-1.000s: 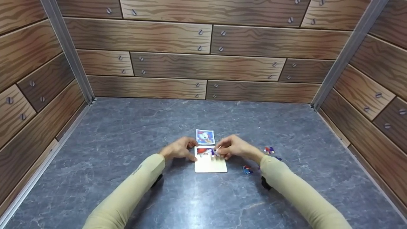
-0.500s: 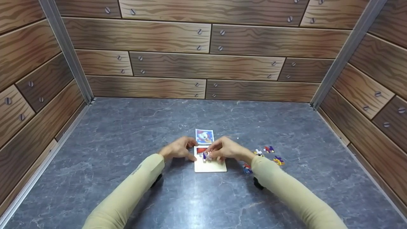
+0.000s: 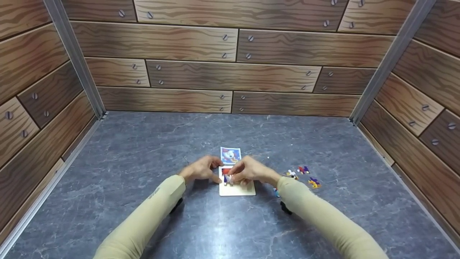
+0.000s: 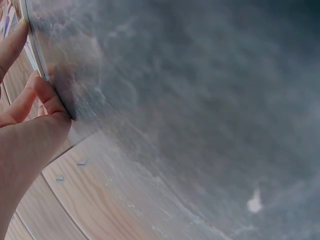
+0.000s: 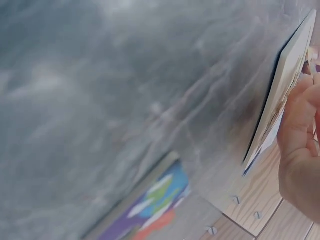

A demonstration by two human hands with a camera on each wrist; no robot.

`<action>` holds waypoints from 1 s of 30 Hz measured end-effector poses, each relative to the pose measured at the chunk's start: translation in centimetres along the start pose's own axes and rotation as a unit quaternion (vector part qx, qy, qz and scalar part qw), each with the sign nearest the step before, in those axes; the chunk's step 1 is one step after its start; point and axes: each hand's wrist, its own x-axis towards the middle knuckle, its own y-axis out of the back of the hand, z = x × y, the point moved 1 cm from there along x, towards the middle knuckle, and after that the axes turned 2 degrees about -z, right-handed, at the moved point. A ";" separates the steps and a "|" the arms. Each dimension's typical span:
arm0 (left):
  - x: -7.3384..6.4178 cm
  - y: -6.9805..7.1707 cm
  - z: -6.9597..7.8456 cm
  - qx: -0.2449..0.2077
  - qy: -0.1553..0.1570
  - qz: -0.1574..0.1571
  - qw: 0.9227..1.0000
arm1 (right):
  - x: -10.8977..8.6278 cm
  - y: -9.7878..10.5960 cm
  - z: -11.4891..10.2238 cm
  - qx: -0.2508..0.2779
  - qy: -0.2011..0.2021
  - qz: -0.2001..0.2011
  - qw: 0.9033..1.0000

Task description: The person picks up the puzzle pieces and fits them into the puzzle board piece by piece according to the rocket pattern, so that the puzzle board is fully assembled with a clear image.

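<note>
A pale jigsaw tray (image 3: 237,190) lies on the table, with red pieces (image 3: 225,171) set in its far left part. My left hand (image 3: 202,168) rests at its left side, thumb and fingertips touching the edge; the left wrist view shows these fingertips (image 4: 47,95) along the rim. Over the tray's left half, my right hand (image 3: 251,171) pinches a white and purple jigsaw piece (image 3: 228,179). In the right wrist view, bent fingers (image 5: 298,117) stand close above the tray (image 5: 282,80), and the piece is mostly hidden.
A picture card (image 3: 230,155) of a white figure on blue lies just behind the tray. Loose jigsaw pieces (image 3: 314,182) are scattered to the right, some partly behind the right sleeve (image 3: 316,205). Wood-patterned walls (image 3: 230,75) enclose the table's back and sides.
My right hand has moved left across the tray with the pinched piece, from its right part to its left half. The left hand has stayed at the tray's edge.
</note>
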 end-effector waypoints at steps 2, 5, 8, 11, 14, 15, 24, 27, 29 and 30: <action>0.0 -0.1 0.0 -0.001 -0.003 0.001 1.000 | 0.1 -0.3 -0.1 -0.014 0.001 0.000 1.000; -0.1 -0.2 -0.1 -0.004 -0.004 0.001 1.000 | 0.2 -0.8 -0.1 -0.030 0.006 0.007 1.000; -0.1 -0.2 -0.1 -0.010 -0.003 -0.001 1.000 | 0.2 -1.1 -0.3 -0.042 0.008 0.017 0.999; 0.0 -0.2 -0.2 -0.011 -0.010 0.000 1.000 | 0.2 -1.2 -0.5 -0.055 0.011 0.024 0.998; 0.0 -0.3 -0.3 -0.011 -0.011 0.001 1.000 | 0.2 -1.3 -0.6 -0.069 0.016 0.030 0.997; 0.0 -0.3 -0.4 -0.010 -0.011 0.001 1.000 | 0.2 -1.3 -0.6 -0.072 0.017 0.032 0.997; 0.1 0.0 -0.1 -0.010 -0.010 -0.001 1.000 | 0.3 -1.4 -0.7 -0.072 0.014 0.049 0.996; 0.0 -0.1 0.0 -0.011 -0.007 0.000 1.000 | 0.4 -1.3 -0.6 -0.074 0.024 0.051 0.996; 0.0 -0.1 0.0 -0.013 -0.004 0.002 1.000 | 0.3 -1.3 -0.6 -0.075 0.031 0.053 0.995; 0.0 -0.1 0.0 -0.013 -0.005 0.003 1.000 | 0.3 -1.4 -0.5 -0.076 0.035 0.053 0.995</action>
